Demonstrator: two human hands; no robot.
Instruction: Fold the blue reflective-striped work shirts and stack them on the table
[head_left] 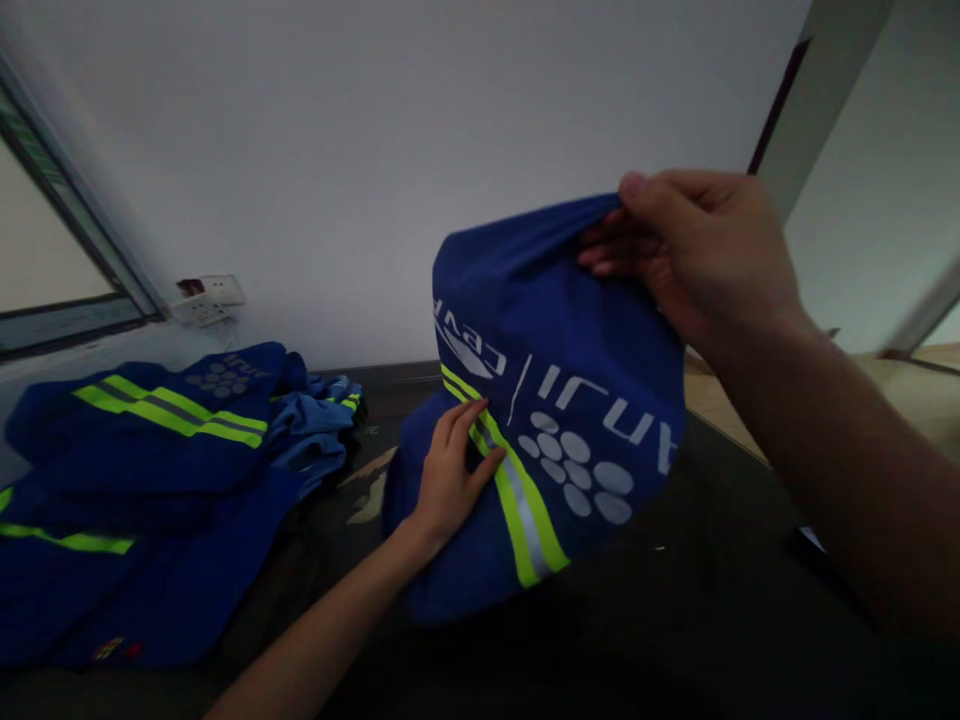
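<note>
A blue work jacket [480,520] with a yellow-green and silver reflective stripe, white lettering and white dots is partly lifted off the dark table. My right hand [705,240] pinches its upper edge between thumb and fingers and holds that part raised, with the other fingers behind the cloth. Across the stripe lies my left hand [457,470], its fingers stretched out and the thumb apart, resting on the lower part of the jacket. The jacket's far side is hidden from view.
At the left lies a pile of blue garments [172,470] with reflective stripes. Lighter blue cloth [304,430] sits beside the pile. The dark table [720,570] runs below, with a wall [337,180] behind. Wall sockets [210,298] are near the window frame.
</note>
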